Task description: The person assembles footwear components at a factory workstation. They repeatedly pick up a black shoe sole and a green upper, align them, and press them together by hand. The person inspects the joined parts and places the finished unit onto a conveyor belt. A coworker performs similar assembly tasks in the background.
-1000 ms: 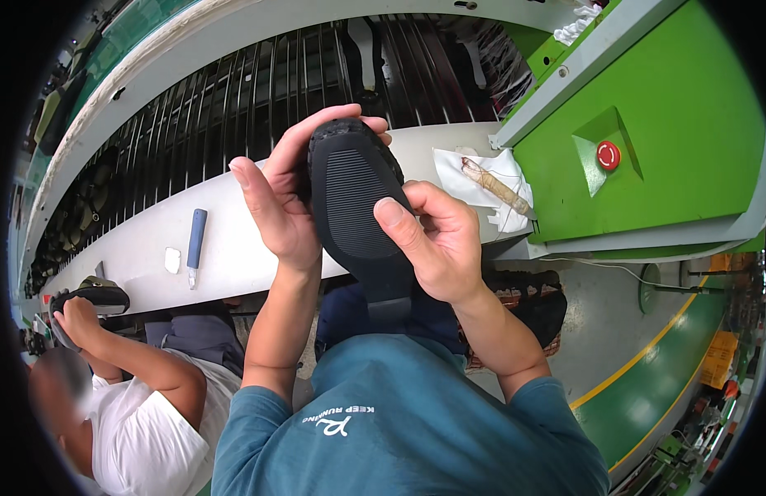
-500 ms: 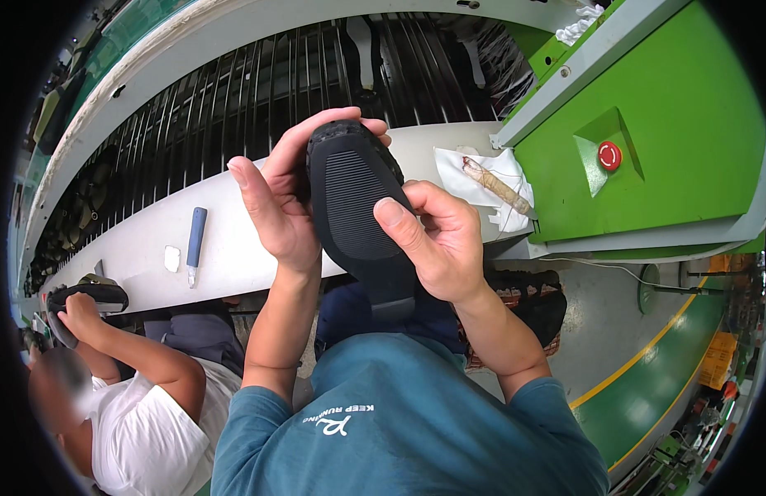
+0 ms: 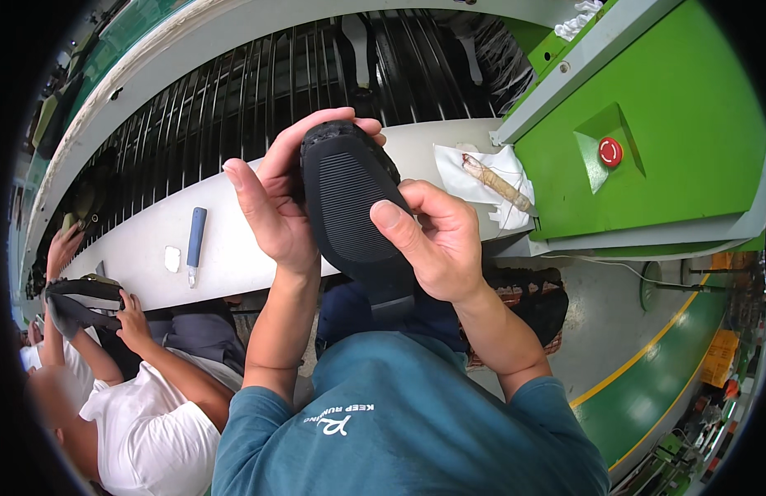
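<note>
A black shoe (image 3: 347, 202) is held up in front of my chest, its ribbed sole facing me. The squared toe points away and the heel block points toward my body; the upper is mostly hidden underneath. My left hand (image 3: 277, 217) cups the toe end, fingers curled behind it and thumb sticking out free to the side. With my right hand (image 3: 439, 245) I grip the right edge, thumb lying on the sole and fingers bent at the side.
On the white ledge (image 3: 242, 198) lie a blue-handled knife (image 3: 197, 246), a small white piece (image 3: 172, 258), and a tape-wrapped tool (image 3: 497, 182) on white cloth. Beyond runs a dark roller conveyor (image 3: 259, 99). A green machine housing (image 3: 672, 132) carries a red button (image 3: 610, 151). A co-worker (image 3: 156, 422) holds another shoe (image 3: 85, 302).
My hands and the shoe have shifted very slightly left. At the left, the co-worker's shoe and hands have moved, and another person's arm now reaches toward the conveyor.
</note>
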Demonstrator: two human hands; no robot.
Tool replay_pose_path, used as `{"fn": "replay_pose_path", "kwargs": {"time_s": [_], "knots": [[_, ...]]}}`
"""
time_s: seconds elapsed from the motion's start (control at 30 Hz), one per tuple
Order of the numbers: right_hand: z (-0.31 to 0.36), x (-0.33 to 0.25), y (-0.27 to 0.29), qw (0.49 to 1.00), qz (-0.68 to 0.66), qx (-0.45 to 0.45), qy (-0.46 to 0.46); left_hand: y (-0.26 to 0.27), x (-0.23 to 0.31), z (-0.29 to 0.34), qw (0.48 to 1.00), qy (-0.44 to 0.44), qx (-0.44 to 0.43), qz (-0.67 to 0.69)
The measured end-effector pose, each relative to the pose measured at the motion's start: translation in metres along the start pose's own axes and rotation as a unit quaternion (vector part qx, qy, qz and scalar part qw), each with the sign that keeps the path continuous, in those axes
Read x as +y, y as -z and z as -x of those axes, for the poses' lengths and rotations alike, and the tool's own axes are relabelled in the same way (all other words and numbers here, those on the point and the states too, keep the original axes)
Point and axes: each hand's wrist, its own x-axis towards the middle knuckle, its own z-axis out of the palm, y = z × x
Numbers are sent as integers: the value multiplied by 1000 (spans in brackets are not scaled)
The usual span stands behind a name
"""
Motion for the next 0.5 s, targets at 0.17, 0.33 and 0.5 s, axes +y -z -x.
{"fn": "replay_pose_path", "kwargs": {"time_s": [0.17, 0.33, 0.5], "knots": [[0, 0, 0, 1000, 4, 1, 7, -1, 0, 1, 1000, 0, -2, 9], [0, 1, 1, 1000, 14, -4, 10, -1, 1, 2, 1000, -1, -1, 12], [1, 0, 0, 1000, 12, 1, 8, -1, 1, 3, 1000, -4, 4, -1]]}}
